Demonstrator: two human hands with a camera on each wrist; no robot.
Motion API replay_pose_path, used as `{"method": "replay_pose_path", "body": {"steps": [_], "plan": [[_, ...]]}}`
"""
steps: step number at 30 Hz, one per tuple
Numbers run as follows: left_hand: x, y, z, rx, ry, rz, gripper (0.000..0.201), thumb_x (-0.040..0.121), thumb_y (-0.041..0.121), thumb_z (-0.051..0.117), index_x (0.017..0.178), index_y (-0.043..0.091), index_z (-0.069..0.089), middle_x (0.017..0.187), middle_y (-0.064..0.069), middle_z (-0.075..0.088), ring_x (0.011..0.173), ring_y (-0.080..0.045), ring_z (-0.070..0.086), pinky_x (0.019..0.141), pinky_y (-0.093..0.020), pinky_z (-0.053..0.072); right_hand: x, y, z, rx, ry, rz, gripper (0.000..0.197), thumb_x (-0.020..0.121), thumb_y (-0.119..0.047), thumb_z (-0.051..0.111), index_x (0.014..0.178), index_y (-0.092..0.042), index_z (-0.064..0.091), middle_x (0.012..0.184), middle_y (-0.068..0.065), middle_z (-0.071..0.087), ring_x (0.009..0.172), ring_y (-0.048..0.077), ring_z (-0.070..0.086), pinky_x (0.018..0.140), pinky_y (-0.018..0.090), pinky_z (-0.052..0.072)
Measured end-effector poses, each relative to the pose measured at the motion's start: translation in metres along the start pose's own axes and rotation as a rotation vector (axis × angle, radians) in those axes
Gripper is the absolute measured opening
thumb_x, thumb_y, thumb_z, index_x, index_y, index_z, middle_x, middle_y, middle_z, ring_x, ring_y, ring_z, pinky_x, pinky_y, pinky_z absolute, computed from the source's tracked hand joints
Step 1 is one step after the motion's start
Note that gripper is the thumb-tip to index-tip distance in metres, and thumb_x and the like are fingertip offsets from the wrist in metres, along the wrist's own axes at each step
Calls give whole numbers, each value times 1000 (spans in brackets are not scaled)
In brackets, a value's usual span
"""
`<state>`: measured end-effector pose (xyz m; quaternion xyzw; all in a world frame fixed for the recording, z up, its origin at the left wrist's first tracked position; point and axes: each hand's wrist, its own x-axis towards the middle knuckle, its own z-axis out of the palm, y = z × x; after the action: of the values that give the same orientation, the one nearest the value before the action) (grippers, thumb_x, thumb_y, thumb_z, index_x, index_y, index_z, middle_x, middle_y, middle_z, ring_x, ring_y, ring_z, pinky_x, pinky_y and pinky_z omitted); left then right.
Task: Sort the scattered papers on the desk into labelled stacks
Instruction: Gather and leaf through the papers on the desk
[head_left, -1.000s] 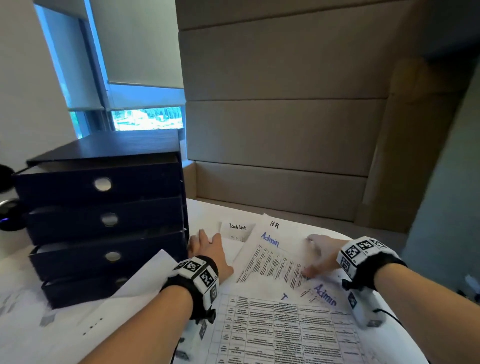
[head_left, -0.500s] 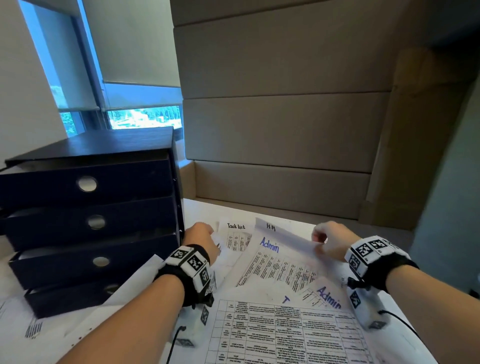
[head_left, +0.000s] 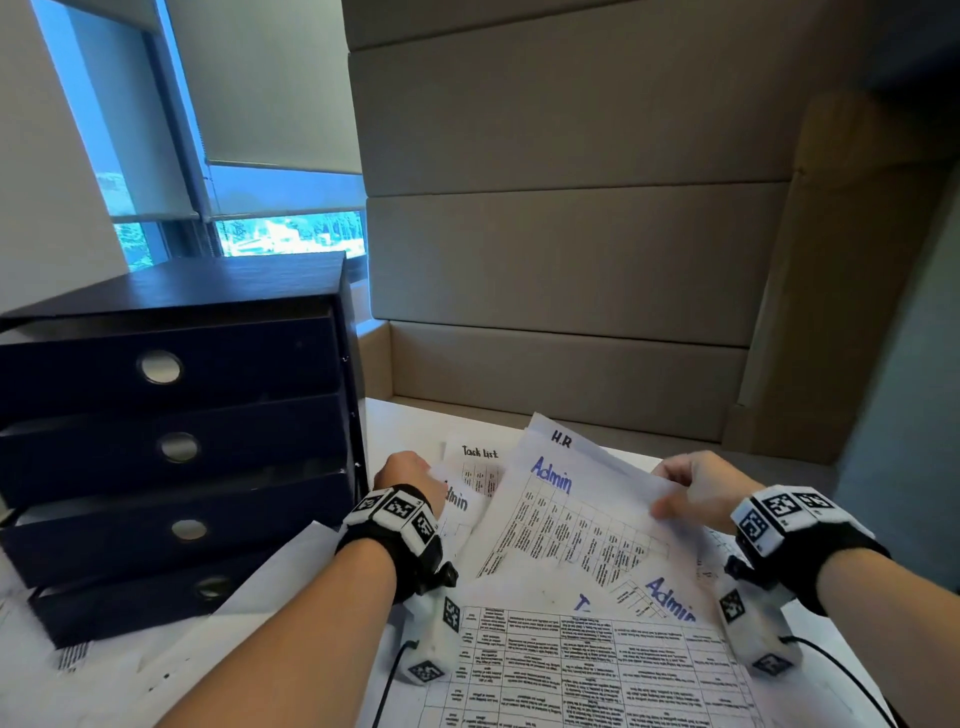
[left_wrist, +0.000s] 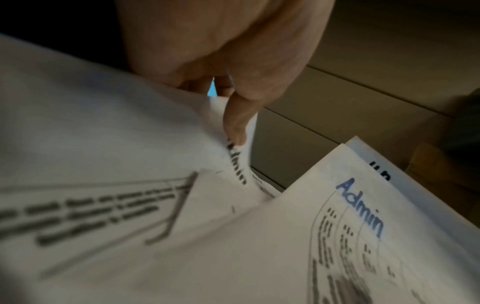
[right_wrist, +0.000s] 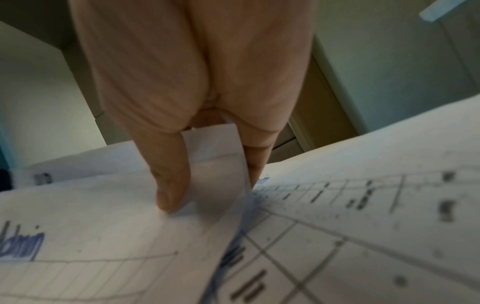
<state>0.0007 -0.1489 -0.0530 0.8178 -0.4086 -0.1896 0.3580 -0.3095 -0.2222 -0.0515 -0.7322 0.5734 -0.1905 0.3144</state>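
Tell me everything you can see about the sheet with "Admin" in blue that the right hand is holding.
The Admin sheet is thin white paper with "Admin" handwritten in blue at its top and a printed table of small text below. The right hand pinches its right edge, thumb on top, curling that edge upward. It lies tilted over other papers, covering most of a sheet marked "H.R" behind it. The print is too small to read.

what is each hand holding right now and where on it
Right hand pinches the right edge of the white printed sheet headed "Admin" in blue. Left hand pinches the top edge of another white "Admin" sheet.
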Motion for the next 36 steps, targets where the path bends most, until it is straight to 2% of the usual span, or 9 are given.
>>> {"method": "replay_pose_path", "body": {"steps": [2, 6, 10, 15, 17, 20, 26, 33, 36], "plan": [[-3, 4, -1, 104, -44, 6, 26, 82, 16, 68, 70, 18, 45, 74, 1, 51, 85, -19, 56, 71, -27, 47, -1, -1, 1, 27, -20, -14, 9, 75, -7, 77, 74, -14, 72, 77, 1, 73, 75, 16, 68, 65, 26, 51], [-6, 4, -7, 166, -135, -88, 23, 76, 19, 70, 92, 11, 56, 87, 1, 61, 81, -16, 61, 74, -23, 51, -2, 0, 2, 89, -11, -56, 7, 76, -9, 78, 78, -15, 73, 82, 1, 74, 80, 17, 70, 73, 31, 57], [-11, 5, -13, 138, -203, -106, 36, 71, 22, 79, 69, 15, 44, 72, 1, 50, 82, -19, 54, 77, -24, 47, -7, 5, 4, 214, -56, -65, 10, 71, -3, 80, 70, -9, 73, 79, 11, 73, 73, 21, 67, 77, 43, 56], [-18, 7, -11, 225, -200, -90, 37, 81, 28, 66, 109, 7, 55, 100, -3, 63, 84, -17, 62, 77, -23, 54, -9, 5, 4, 223, -80, -74, 11, 70, -2, 81, 71, -12, 76, 79, 8, 74, 75, 19, 66, 81, 42, 56], [-16, 10, -5, 175, -188, -7, 17, 85, 23, 64, 92, 10, 56, 85, 0, 56, 74, -14, 55, 66, -20, 47, -9, 5, 4, 226, -89, -82, 12, 72, -1, 79, 73, -12, 77, 81, 9, 74, 75, 18, 66, 81, 42, 56], [-18, 13, -3, 66, -154, 58, 30, 83, 15, 68, 63, 16, 46, 69, -1, 52, 70, -19, 57, 62, -21, 43, -10, 5, 5, 254, -72, -73, 13, 73, 0, 78, 71, -12, 77, 80, 10, 73, 74, 22, 65, 79, 45, 56], [-11, -1, -13, -208, -95, 121, 21, 72, 6, 80, 87, 11, 67, 82, 0, 68, 82, -19, 66, 69, -23, 48, -13, 7, 5, 482, 86, 16, 17, 75, 2, 76, 87, -10, 73, 85, 16, 73, 78, 35, 70, 75, 48, 57], [-26, 11, -33, -315, -7, 313, 10, 78, 11, 76, 81, 12, 66, 80, -2, 68, 79, -21, 66, 75, -34, 54, -24, -12, 2, 582, 199, -5, 22, 71, 4, 77, 89, -7, 70, 88, 17, 72, 80, 35, 70, 75, 53, 58], [-35, 13, -46, -334, -38, 372, 11, 80, 16, 74, 81, 14, 63, 83, -4, 67, 82, -23, 64, 76, -36, 52, -31, -35, -2, 549, 195, -95, 19, 71, -3, 80, 87, -8, 71, 80, 12, 73, 66, 24, 67, 59, 35, 56]]}}
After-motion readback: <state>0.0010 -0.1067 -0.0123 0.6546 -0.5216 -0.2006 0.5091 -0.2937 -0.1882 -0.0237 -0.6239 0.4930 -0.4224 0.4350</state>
